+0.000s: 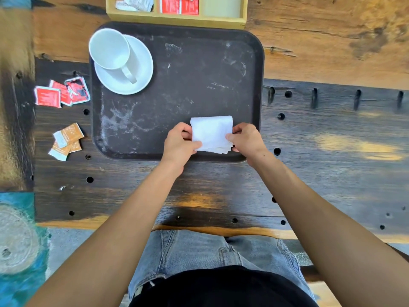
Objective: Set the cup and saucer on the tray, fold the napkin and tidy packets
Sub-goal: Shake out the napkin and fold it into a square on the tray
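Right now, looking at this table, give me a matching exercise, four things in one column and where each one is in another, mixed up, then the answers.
Things:
1. white cup
2. folded white napkin
3. loose orange packets
4. red packets in the wooden organiser box

Places:
A. on the bare table, left of the tray's near corner
B. on the saucer, tray's far left corner
C. beyond the tray's far edge
D. pinched between both hands at the tray's near edge

Pairs: 1-B, 2-D, 3-A, 4-C
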The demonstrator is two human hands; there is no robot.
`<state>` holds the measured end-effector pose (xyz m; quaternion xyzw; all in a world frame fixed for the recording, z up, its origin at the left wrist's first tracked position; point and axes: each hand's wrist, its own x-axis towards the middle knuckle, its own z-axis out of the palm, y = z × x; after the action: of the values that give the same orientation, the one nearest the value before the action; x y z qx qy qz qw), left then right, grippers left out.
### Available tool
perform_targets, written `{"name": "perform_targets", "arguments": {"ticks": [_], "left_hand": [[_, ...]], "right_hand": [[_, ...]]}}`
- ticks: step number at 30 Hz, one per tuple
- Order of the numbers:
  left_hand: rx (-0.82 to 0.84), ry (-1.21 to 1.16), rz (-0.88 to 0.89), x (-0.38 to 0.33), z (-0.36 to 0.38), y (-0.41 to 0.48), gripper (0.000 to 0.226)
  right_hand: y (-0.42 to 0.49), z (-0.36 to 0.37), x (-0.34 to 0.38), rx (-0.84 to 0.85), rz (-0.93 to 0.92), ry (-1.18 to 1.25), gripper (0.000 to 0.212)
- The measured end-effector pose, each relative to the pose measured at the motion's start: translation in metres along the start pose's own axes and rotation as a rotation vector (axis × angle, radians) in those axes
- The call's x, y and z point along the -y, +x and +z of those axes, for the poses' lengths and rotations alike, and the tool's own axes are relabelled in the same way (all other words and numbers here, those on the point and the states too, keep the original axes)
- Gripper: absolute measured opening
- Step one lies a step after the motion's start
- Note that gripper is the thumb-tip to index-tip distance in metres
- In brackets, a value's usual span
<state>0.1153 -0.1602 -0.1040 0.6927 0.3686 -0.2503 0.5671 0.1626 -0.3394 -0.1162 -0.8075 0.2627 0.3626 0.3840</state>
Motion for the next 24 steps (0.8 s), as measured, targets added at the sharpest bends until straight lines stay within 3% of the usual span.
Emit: {"name": "perform_targets", "arguments": {"ticks": [6, 17, 21, 24], "left_hand": [[0.093, -0.093, 0.082, -0.01, 0.0, 0.002, 0.041], [0.151, -0.183, 0.156, -0.09, 0.006, 0.046, 0.032], [0.031, -0.187, 0.224, -0.122, 0.01, 0.079, 0.031], [-0.083, -0.079, 0.26, -0.141, 0.018, 0.104, 0.024]], "right_hand": [[-0.002, -0.01, -0.005, 0.003, -0.054, 0.225, 0.01], [0.017, -0.023, 0.026, 0.166, -0.016, 0.911, 0.013], [0.029, -0.018, 0.046, 0.135, 0.074, 1.01, 0.026], [0.035, -0.01, 0.065, 0.159, 0.137, 1.045, 0.021]]}}
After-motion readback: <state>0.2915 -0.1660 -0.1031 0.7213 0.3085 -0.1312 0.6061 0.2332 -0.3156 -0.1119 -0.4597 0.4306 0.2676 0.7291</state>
